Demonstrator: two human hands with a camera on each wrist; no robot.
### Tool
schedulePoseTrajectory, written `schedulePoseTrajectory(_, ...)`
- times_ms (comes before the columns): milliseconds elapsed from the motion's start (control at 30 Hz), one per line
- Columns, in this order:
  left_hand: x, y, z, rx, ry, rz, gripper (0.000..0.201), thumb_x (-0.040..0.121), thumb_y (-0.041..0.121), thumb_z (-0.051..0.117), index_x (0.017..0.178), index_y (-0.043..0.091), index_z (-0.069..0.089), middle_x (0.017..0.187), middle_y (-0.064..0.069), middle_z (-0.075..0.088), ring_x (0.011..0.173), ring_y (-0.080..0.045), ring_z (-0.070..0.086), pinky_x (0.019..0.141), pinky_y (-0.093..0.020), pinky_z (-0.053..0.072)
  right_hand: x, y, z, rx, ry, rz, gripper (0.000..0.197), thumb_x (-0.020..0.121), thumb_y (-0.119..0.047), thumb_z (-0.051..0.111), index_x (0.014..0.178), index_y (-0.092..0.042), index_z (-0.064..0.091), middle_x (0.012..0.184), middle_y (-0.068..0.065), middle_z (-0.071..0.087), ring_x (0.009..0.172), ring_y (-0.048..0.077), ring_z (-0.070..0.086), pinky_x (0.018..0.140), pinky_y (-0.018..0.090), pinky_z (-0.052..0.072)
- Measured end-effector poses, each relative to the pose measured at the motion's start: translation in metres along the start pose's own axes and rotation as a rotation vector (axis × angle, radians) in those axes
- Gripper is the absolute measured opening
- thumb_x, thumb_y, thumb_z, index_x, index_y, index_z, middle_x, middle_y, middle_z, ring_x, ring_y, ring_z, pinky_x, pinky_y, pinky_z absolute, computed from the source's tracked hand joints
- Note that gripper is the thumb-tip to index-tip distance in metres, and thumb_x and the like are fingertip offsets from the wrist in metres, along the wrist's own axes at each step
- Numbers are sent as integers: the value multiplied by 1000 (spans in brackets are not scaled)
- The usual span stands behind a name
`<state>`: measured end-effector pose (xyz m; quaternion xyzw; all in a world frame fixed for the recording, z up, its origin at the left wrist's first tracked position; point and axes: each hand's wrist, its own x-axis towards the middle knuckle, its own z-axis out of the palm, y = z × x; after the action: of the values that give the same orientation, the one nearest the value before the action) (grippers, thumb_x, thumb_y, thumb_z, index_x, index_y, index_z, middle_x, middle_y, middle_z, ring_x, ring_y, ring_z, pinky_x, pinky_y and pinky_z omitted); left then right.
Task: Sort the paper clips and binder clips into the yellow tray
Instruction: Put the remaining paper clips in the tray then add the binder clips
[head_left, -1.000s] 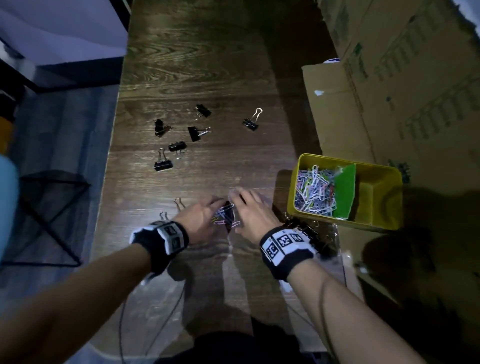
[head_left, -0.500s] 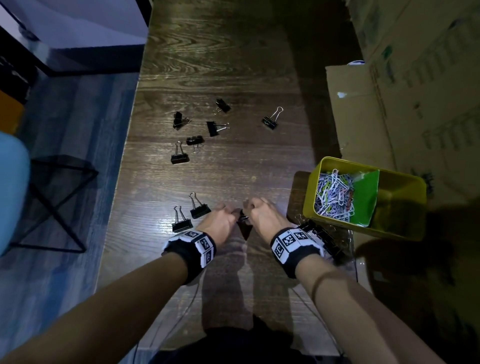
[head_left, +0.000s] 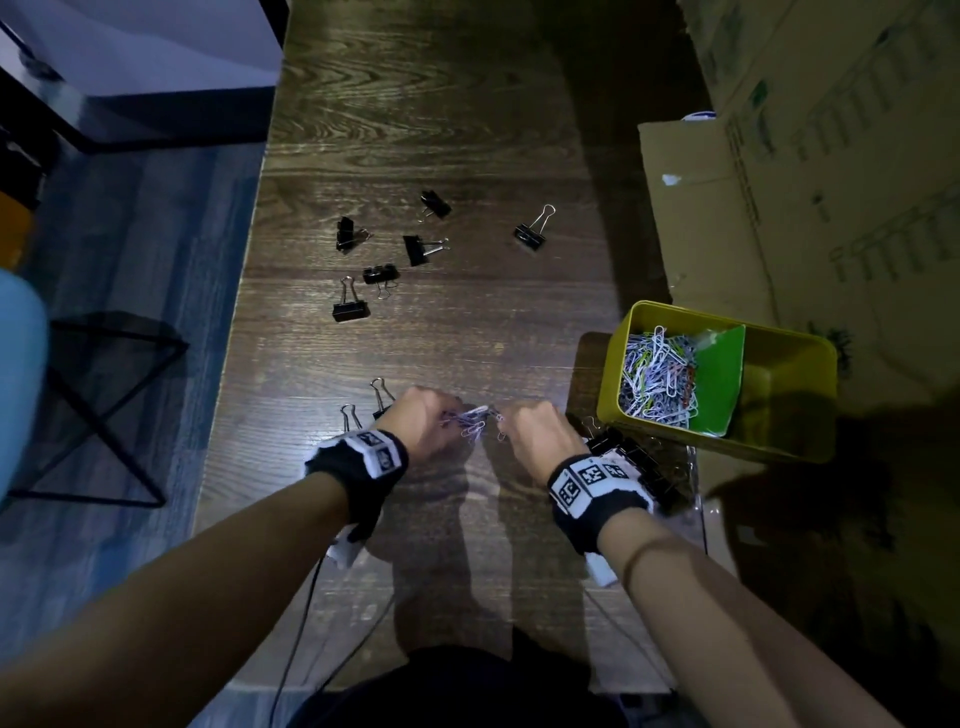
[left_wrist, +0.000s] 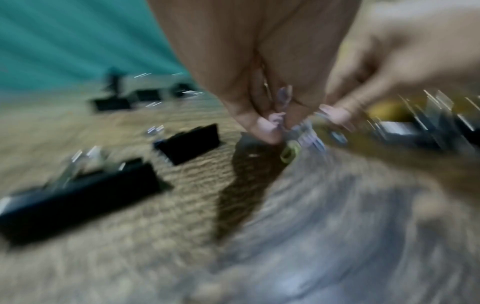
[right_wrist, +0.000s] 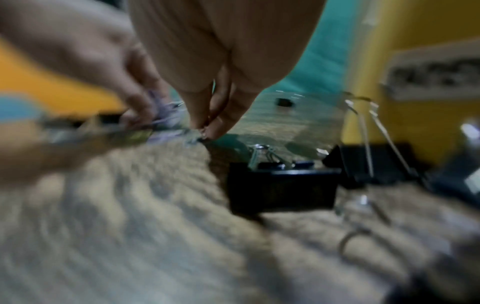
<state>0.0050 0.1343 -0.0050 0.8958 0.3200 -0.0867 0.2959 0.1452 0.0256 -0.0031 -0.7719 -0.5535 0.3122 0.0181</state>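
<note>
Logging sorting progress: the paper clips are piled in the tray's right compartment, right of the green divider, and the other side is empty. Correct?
Not quite. The head view shows the paper clips in the yellow tray's left compartment, left of the green divider; the right compartment is empty.

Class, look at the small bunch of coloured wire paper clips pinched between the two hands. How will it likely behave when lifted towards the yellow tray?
The bunch of coloured wire paper clips is probably light: fingertips alone hold it. It looks loose and tangled, one clip dangling, so some may drop off. Both the left hand and right hand pinch it, which suggests it sags.
</note>
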Motion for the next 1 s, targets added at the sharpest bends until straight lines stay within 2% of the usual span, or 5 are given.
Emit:
schedulePoseTrajectory(167,-8,-10,-2,-847,77,-386,15,78,-3,65,71,10,65,54,-3,60,42,-9,53,50,-24,41,-4,15,2,884,238,208,20,91,-9,60,110,-9,69,89,4,70,74,12,66,76,27,57)
schedulePoseTrajectory(300,-16,0,-7,-1280,73,-430,16,68,-7,47,62,7,53,49,-4,51,42,-15,43,44,-19,30,-7,5,-3,1469,159,323,23,93,8,43,83,-5,60,75,6,58,55,14,56,48,22,47)
schedulePoseTrajectory(433,-20,13,-12,-1594,-4,-355,6,44,11,42,49,12,45,46,-2,35,44,-12,28,43,-19,16,-11,0,-6,1670,106,328,29,84,11,30,70,-6,49,64,6,43,51,13,38,49,27,26)
schedulePoseTrajectory(700,-16,20,-13,-1790,30,-360,23,61,18,29,46,10,44,48,-3,33,46,-13,26,43,-21,11,-8,-10,5,370,169,469,40,81,-50,67,77,-10,69,82,12,68,77,25,63,67,25,45)
schedulePoseTrajectory(1000,-8,-2,10,-1553,31,-651,43,91,45,46,59,16,43,48,3,36,39,-10,28,33,-16,17,-6,-31,15,303,164,412,27,91,-27,60,95,-2,68,94,19,66,89,34,65,72,34,51)
